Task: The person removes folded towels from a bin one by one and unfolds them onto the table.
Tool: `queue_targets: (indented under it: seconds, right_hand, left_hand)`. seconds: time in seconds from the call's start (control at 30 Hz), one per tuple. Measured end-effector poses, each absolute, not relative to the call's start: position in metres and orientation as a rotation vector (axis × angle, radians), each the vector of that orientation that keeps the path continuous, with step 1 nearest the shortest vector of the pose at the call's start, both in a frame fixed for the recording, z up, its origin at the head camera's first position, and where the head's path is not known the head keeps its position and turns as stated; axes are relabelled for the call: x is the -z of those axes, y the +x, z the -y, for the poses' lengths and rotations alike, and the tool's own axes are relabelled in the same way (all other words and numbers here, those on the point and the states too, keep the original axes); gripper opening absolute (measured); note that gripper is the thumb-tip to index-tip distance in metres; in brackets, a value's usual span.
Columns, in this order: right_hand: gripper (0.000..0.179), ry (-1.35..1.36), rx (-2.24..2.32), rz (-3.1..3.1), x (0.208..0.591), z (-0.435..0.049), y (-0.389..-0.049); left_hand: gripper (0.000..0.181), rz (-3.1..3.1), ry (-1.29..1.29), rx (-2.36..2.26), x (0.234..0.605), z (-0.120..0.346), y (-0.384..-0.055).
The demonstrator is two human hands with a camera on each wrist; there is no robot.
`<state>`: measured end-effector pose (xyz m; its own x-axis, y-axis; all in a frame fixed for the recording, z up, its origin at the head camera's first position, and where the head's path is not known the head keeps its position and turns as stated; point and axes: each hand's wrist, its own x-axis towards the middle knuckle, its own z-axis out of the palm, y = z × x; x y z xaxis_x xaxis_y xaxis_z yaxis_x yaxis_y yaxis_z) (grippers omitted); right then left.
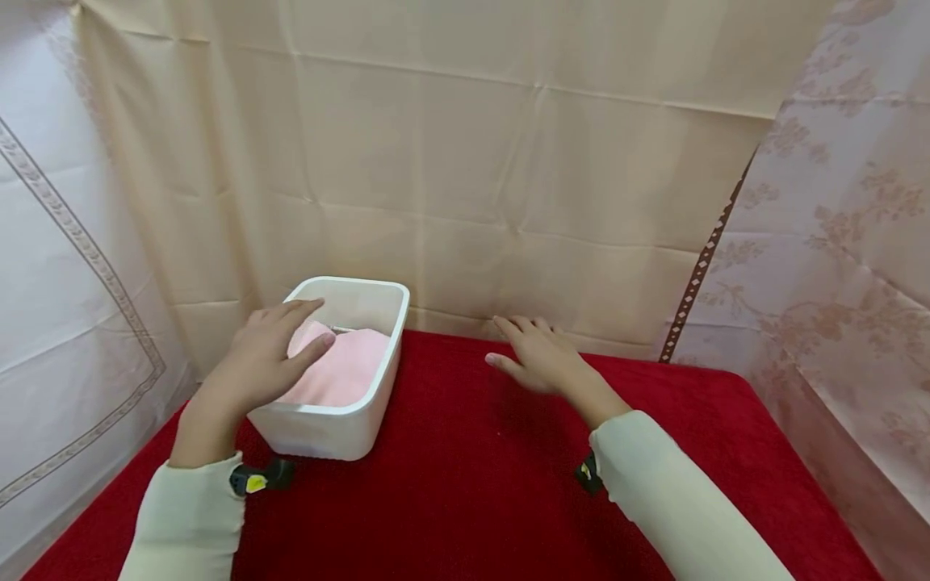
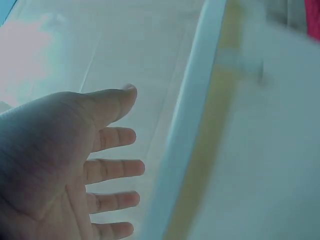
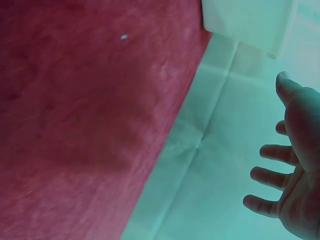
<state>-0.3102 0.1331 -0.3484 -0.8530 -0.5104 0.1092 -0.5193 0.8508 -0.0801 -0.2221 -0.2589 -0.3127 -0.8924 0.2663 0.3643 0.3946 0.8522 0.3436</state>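
A white plastic bin (image 1: 356, 420) stands on the red cloth at the left, with a folded pink cloth (image 1: 345, 367) inside it. Over the bin's left side hovers my left hand (image 1: 257, 355), its fingers spread and nothing in its grasp. The left wrist view shows that hand (image 2: 65, 170) with the palm showing, beside the bin's pale rim (image 2: 192, 100). To the right of the bin, my right hand (image 1: 541, 359) hangs above the red cloth with extended fingers and holds nothing. In the right wrist view its fingers (image 3: 272, 177) are apart.
Red cloth (image 1: 465, 484) covers the table. A beige curtain (image 1: 472, 161) hangs behind it, and patterned pale curtains stand at the left (image 1: 65, 242) and right (image 1: 835, 242). A tiny pale speck (image 3: 124, 36) lies on the red cloth.
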Motion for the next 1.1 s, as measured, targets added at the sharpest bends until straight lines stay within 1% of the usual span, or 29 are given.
queue_targets:
  seconds: [0.17,0.4,0.53,0.73,0.93,1.1]
  right_hand:
    - [0.072,0.837,-0.180,2.942,0.339,-0.117,-0.316]
    - [0.072,0.886,-0.173,2.920,0.329,-0.091,-0.322]
    - [0.072,0.917,-0.168,2.907,0.323,-0.075,-0.325]
    - [0.070,0.952,-0.133,2.880,0.315,-0.050,-0.330]
    - [0.067,1.045,-0.085,2.778,0.307,-0.020,-0.337]
    - [0.068,1.075,-0.027,2.734,0.302,0.001,-0.343]
  left_hand:
    - [0.064,2.688,-0.458,0.624,0.322,0.287,-0.228]
    - [0.053,2.601,-0.479,0.762,0.334,0.316,-0.230]
    - [0.055,2.656,-0.374,0.904,0.338,0.328,-0.225]
    - [0.051,2.695,-0.245,1.019,0.346,0.340,-0.221]
    - [0.046,2.684,-0.112,1.094,0.354,0.346,-0.216]
    - [0.044,2.629,-0.091,1.267,0.358,0.348,-0.214]
